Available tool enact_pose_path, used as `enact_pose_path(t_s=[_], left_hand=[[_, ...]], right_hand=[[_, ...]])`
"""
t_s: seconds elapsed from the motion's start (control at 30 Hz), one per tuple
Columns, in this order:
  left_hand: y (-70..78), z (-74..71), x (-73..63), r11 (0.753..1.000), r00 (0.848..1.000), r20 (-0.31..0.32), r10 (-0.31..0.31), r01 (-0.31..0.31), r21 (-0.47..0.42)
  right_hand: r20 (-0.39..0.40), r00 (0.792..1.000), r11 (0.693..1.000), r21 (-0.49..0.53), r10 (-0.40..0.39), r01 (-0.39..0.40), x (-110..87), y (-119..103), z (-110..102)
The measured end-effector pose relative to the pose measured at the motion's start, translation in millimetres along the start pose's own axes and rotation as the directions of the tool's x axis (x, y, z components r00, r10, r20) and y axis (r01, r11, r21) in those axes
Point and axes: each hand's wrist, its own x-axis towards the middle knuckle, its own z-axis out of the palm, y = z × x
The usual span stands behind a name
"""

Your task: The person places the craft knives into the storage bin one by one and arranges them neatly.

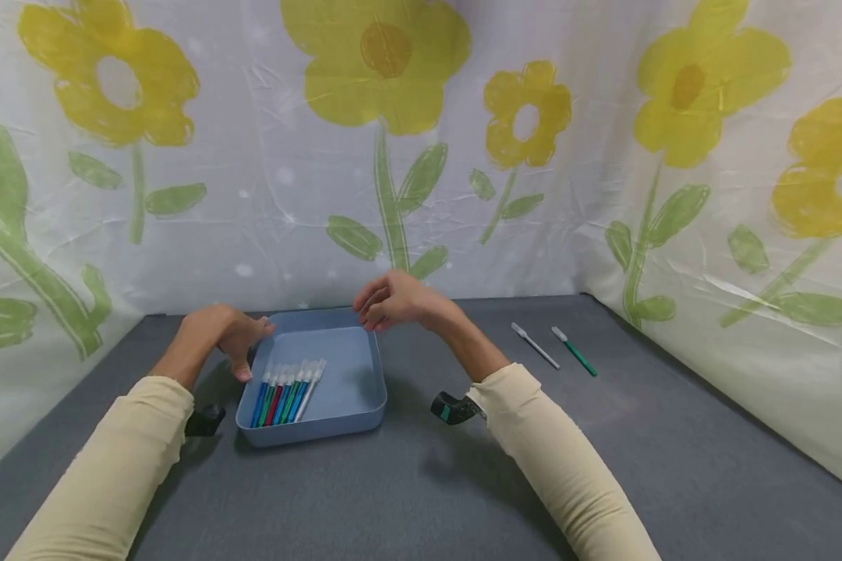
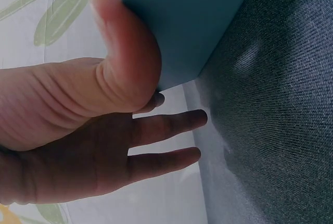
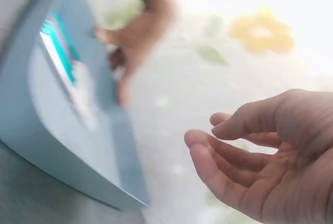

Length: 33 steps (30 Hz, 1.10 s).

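A blue-grey tray [image 1: 316, 431] lies on the table, with a row of slim pens with whitish caps [image 1: 288, 393] along its left side. Their barrels are blue, green, red and white. My left hand [image 1: 228, 331] touches the tray's left side near the back, thumb [image 2: 132, 52] against the wall and the other fingers fairly straight. Over the tray's back right corner hovers my right hand [image 1: 396, 300]; its fingers are loosely bent and hold nothing, as the right wrist view [image 3: 260, 156] confirms.
Right of the tray, a white pen [image 1: 535, 346] and a green pen [image 1: 574, 351] lie apart on the dark grey table [image 1: 421, 499]. A flower-patterned curtain [image 1: 252, 195] borders the table at the back and sides. Each wrist carries a small black camera [image 1: 452, 407].
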Motion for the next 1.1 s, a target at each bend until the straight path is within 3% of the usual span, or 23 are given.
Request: enact_pose_path(t_s=[0.2,0.53,0.8,1.1], left_hand=[[-3.1,-1.3,-1.5,1.000,1.000,-0.004,0.001,-0.001,-0.001],[-4.7,-3.7,-5.4,1.000,1.000,0.005,0.020,-0.020,0.009],[-2.7,-4.1,-3.5,1.000,1.000,-0.006,0.011,-0.011,0.025],[-2.7,0.9,-0.7,1.000,1.000,0.000,0.021,-0.021,0.007]], right_hand=[[-0.143,0.988,0.991,0.127,0.050,-0.031,-9.0,13,-45],[-0.197,0.971,0.983,0.145,0.139,-0.111,-18.2,33,-85],[-0.295,0.930,0.975,0.069,0.220,-0.209,-42.2,53,-115],[-0.332,0.882,0.929,-0.041,0.336,-0.369,-56.9,86,-131]])
